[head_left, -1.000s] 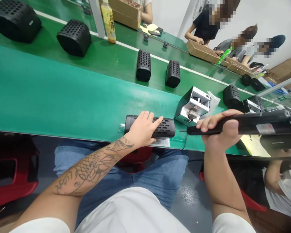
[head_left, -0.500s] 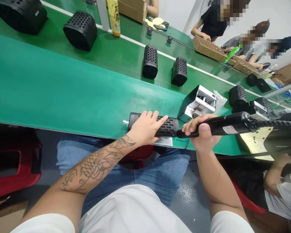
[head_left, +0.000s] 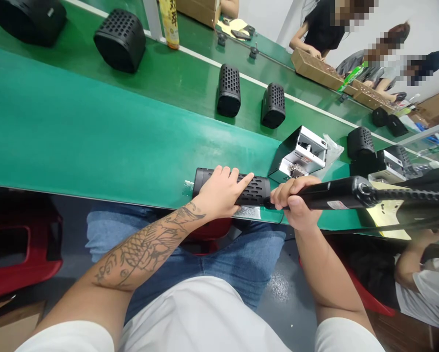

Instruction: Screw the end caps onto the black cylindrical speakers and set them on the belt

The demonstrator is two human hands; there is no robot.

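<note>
The left hand (head_left: 221, 193) clasps the speaker (head_left: 256, 188) lying sideways at the near edge of the surface (head_left: 95, 146), apparently steadying it; the right hand (head_left: 298, 201) grips a power tool (head_left: 339, 193), seemingly levelled to meet its right end squarely.

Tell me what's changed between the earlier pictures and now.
The right-hand grip has moved left, bringing the black tool up to the right end of the perforated black case; whether they touch is hard to tell. Nothing was taken hold of or let go. The left-hand grip stays on that case, and the silver machine nearby keeps its place.
</note>
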